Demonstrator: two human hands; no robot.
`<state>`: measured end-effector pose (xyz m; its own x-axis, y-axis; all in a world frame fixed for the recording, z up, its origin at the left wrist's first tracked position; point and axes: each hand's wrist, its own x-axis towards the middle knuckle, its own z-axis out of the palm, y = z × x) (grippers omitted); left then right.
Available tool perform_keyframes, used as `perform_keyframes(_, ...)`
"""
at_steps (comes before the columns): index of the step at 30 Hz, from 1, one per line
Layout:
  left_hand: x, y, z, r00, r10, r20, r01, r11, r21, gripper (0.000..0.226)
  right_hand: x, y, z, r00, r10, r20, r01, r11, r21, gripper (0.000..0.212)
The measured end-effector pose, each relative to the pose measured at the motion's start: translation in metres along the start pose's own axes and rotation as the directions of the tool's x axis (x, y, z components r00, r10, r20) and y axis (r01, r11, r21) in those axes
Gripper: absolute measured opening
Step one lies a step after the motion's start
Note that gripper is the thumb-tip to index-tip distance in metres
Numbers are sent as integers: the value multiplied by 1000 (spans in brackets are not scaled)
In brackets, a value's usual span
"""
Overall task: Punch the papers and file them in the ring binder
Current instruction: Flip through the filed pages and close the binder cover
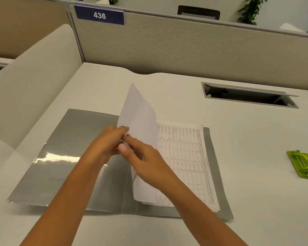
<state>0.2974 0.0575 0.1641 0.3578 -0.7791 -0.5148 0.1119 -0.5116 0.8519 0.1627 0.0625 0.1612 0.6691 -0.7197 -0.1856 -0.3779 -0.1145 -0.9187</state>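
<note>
Item, far left: a cream partition panel (34, 82) is standing along the left edge of the worktop (247, 139). Item, near left to centre: a grey ring binder (64, 157) is lying open and flat on the worktop, its glossy left cover catching glare; the cover is looking stiff and slick, so it is likely to slide if pushed. Item, centre: the left hand (105, 144) is working at the binder's spine, its fingers (123, 129) pinching the left edge of a raised sheet (137, 125); the rings themselves are hidden behind both hands. Item, just right of it: the right hand (146, 157) is meeting the left at the same edge, thumb and forefinger closing on the sheet there. The sheet is standing up and curling from the spine, judged thin, light and limp, easy to tear at its punched holes; it is best held near the bound edge, as both hands are doing, and eased rather than tugged. Item, centre right: the filed papers (185, 166), printed with tables, are lying flat on the binder's right half. Item, far right of centre: a cable slot (247, 95) is sitting open in the worktop. Item, far right: a green hole punch (303, 164) is resting well apart from the binder, untouched.
</note>
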Motion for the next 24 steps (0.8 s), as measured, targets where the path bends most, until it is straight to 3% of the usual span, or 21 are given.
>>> perform_keyframes(5,8,-8,-20,998,-48,37,52,993,-106,21,-12,24,-18,969,78,-235,-31,980,197,34)
perform_keyframes(8,12,-9,-32,999,-45,0,45,997,-57,20,-21,52,-33,901,106,-420,-71,993,99,18)
perform_keyframes(11,17,-11,-47,998,-34,-46,33,999,-6,41,-30,85,-45,799,170,-577,-225,974,-25,22)
perform_keyframes(13,19,-13,-53,998,-32,-56,31,999,-12,44,-37,107,-51,731,261,-630,-438,888,-140,39)
perform_keyframes(15,20,-16,-56,998,-29,-56,29,1000,-13,33,-46,128,-53,649,358,-671,-669,689,-279,58)
perform_keyframes(17,21,-19,-58,997,-35,-62,34,999,-14,27,-54,142,-51,566,350,-746,-775,534,-337,63)
perform_keyframes(20,24,-24,-60,996,-51,-73,50,999,-9,28,-60,147,-51,490,306,-816,-820,480,-313,65)
perform_keyframes(24,25,-27,-59,994,-39,-103,39,999,5,27,-57,147,-54,439,393,-808,-854,461,-239,68)
